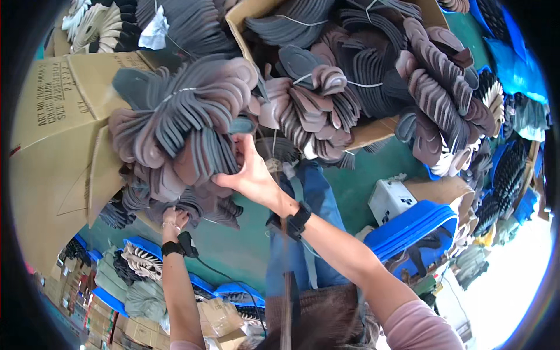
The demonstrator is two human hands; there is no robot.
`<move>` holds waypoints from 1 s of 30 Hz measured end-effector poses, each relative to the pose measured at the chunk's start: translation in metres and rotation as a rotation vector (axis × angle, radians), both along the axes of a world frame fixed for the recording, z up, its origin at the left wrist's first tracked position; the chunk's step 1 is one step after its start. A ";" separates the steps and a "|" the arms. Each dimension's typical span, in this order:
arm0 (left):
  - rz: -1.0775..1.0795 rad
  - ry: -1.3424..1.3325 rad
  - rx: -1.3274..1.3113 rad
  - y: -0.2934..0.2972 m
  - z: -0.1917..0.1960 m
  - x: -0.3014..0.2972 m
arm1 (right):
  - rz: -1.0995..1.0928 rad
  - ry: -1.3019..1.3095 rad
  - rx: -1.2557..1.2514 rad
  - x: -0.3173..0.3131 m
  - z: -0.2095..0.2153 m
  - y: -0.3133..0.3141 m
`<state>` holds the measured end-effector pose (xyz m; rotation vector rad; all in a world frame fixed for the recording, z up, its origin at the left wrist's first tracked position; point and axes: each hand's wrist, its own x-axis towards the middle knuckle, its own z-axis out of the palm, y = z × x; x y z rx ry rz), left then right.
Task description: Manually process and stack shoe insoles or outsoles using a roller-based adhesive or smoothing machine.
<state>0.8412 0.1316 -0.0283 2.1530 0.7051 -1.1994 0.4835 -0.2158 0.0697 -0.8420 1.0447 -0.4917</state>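
Bundles of grey and mauve shoe soles (181, 111), tied with pale string, bulge out of a brown carton at the left. My right hand (254, 175) is closed round the near side of a stack of these soles, thumb in front and fingers partly hidden behind it. Lower and to the left, my left hand (175, 219) grips the underside of the same pile. Its fingertips are partly lost among the soles. Both wrists wear black bands.
The tall carton (64, 128) flanks the pile on the left. Another carton (364, 133) overflows with tied soles ahead. Stacked blue bins (408, 230) and a white box (392, 200) stand at the right. Behind my arms lie blue trays and bagged goods on the green floor (233, 252).
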 end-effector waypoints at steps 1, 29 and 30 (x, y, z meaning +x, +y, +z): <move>-0.004 0.004 -0.018 -0.001 -0.002 -0.024 | 0.038 0.027 -0.010 -0.007 -0.002 -0.004; -0.115 -0.176 -0.322 -0.185 0.079 -0.244 | 0.305 0.847 -0.683 -0.156 -0.072 -0.073; -0.063 -0.183 -0.312 -0.182 0.087 -0.246 | 0.278 0.773 -0.665 -0.161 -0.069 -0.075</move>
